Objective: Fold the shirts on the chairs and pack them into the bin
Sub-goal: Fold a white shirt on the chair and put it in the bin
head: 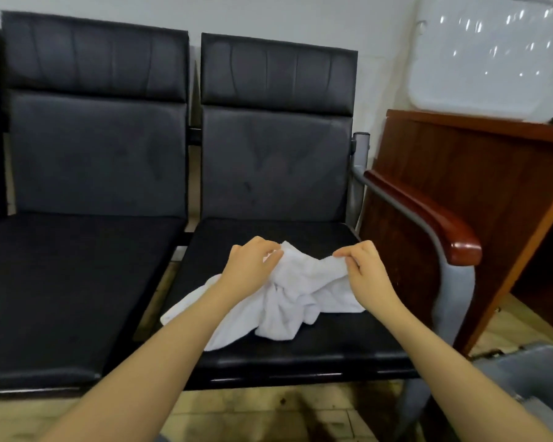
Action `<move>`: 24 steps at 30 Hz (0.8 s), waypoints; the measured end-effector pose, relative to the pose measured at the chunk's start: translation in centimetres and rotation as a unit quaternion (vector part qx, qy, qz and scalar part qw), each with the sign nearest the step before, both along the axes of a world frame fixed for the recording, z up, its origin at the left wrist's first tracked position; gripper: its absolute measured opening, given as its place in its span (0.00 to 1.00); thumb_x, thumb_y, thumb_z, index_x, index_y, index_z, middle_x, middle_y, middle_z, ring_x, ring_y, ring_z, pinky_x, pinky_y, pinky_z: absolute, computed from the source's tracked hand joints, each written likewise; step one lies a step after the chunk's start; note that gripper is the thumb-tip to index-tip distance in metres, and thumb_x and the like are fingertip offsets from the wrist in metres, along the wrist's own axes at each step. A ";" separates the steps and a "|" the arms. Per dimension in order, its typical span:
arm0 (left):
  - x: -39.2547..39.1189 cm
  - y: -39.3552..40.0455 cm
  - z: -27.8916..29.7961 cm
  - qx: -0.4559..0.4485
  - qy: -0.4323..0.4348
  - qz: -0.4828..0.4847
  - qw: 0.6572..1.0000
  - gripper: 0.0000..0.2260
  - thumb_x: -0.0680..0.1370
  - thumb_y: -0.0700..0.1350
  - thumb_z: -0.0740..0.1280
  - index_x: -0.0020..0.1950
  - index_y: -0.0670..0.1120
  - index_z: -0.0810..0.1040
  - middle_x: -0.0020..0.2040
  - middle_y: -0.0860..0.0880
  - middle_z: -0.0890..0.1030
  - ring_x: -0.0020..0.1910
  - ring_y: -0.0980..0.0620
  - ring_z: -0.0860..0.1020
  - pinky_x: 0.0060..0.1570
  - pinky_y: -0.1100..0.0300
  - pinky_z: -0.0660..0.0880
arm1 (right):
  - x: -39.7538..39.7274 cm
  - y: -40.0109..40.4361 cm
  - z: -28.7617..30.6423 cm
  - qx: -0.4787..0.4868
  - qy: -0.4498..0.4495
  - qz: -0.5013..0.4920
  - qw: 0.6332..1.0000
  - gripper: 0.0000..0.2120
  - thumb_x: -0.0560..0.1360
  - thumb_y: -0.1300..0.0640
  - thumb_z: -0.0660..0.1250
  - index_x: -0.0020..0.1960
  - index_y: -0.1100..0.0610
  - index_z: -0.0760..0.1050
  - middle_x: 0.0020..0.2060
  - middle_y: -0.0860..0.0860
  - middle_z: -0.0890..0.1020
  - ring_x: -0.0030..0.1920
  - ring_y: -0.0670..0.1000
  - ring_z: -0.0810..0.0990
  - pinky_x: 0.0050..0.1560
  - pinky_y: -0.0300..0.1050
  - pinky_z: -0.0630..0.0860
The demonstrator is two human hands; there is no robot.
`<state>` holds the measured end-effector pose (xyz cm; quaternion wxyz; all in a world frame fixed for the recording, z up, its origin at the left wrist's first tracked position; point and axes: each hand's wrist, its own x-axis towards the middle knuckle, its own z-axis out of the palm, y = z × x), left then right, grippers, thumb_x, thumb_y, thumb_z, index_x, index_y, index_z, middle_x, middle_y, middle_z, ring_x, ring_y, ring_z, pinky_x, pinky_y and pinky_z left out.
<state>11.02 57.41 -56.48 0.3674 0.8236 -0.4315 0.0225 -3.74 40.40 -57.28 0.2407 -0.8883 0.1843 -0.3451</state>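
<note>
A: So, what could've gone wrong w/ that white shirt (pixel 288 291) at that point?

B: Mostly the bunching. It lay crumpled on the right chair's seat (pixel 316 339), twisted thru the middle, one part trailing off toward the front-left edge. If both hands had lifted from the top edge w/o shaking it flat, I'd guess the twist would've stayed in and the fold come out lumpy.

A: And the grips?

B: Left hand (pixel 249 266) had fingers curled, pinching the upper left bit of cloth. Right hand (pixel 364 266) pinched the upper right bit btwn thumb and fingertips. Both holds looked small, just on an edge, so the cloth might've slipped out, esp. on a quick lift.

A: Anything else?

B: The trailing part hung near the gap btwn the two seats; could've snagged or dropped thru. Bin (pixel 537 374) sat low to the right, only its corner in view, contents not visible.

A: The shirt itself?

B: White, soft, thick-ish, heavily wrinkled. Couldn't tell sleeves from hem.
</note>
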 end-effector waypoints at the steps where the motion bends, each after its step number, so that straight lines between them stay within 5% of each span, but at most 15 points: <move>1: 0.0 0.4 -0.7 0.007 0.016 0.010 1.000 0.14 0.81 0.49 0.59 0.64 0.48 0.76 0.61 0.50 0.76 0.60 0.52 0.73 0.67 0.51 0.63 | 0.3 0.3 -0.4 0.006 0.018 0.007 1.000 0.13 0.79 0.69 0.57 0.52 0.60 0.79 0.48 0.52 0.72 0.50 0.50 0.72 0.51 0.23 0.63; 7: 1.0 1.3 -3.5 0.075 0.050 0.063 0.994 0.21 0.81 0.54 0.58 0.72 0.48 0.67 0.71 0.51 0.69 0.69 0.48 0.68 0.68 0.54 0.58 | 2.7 1.6 -1.8 0.037 0.123 -0.019 0.992 0.10 0.81 0.55 0.58 0.58 0.51 0.76 0.53 0.46 0.67 0.54 0.46 0.67 0.59 0.41 0.58; 13: 2.0 0.8 -4.7 0.103 0.030 0.075 0.991 0.19 0.82 0.52 0.57 0.72 0.49 0.65 0.69 0.51 0.71 0.67 0.50 0.68 0.64 0.58 0.56 | 6.7 2.9 -3.3 0.066 0.109 -0.014 0.992 0.14 0.73 0.43 0.68 0.56 0.47 0.76 0.52 0.43 0.66 0.53 0.43 0.64 0.57 0.38 0.52; 17: 2.8 0.0 -5.4 0.110 0.032 0.101 0.988 0.17 0.81 0.51 0.57 0.69 0.49 0.69 0.66 0.51 0.73 0.64 0.50 0.70 0.63 0.57 0.57 | 8.3 3.0 -5.1 0.070 0.091 0.016 0.993 0.02 0.75 0.52 0.68 0.46 0.51 0.77 0.48 0.43 0.70 0.54 0.46 0.69 0.52 0.39 0.53; 21: 2.6 -1.1 -5.6 0.094 0.073 0.123 0.985 0.15 0.81 0.53 0.58 0.66 0.50 0.73 0.61 0.53 0.76 0.61 0.52 0.73 0.65 0.57 0.61 | 7.9 1.5 -5.4 0.166 0.004 0.050 0.985 0.10 0.77 0.59 0.66 0.39 0.47 0.74 0.44 0.42 0.73 0.46 0.43 0.72 0.58 0.47 0.65; 24: 1.6 -1.8 -5.6 0.086 0.095 0.121 0.984 0.17 0.81 0.51 0.59 0.69 0.50 0.70 0.61 0.52 0.76 0.61 0.53 0.73 0.68 0.54 0.61 | 6.8 0.1 -4.6 0.231 -0.076 0.026 0.970 0.12 0.77 0.60 0.64 0.39 0.45 0.74 0.46 0.42 0.72 0.50 0.48 0.74 0.58 0.49 0.71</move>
